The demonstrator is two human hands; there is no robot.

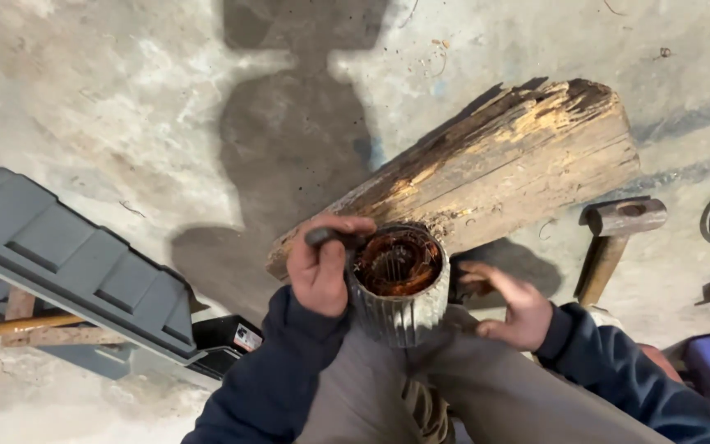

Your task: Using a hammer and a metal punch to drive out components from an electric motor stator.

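A: Where is the motor stator (398,284) kept?
B: Against the wooden log (495,164), upon the knees; a dark tool (328,237) is pinched by left hand (320,267) fingers; right hand (513,306) fingers are spread beside it

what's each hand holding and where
Left hand grips a dark tool by its handle at the motor stator; right hand is open, holding nothing.

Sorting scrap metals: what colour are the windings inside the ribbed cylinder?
Coppery orange-brown windings, inside the grey ribbed housing; head view.
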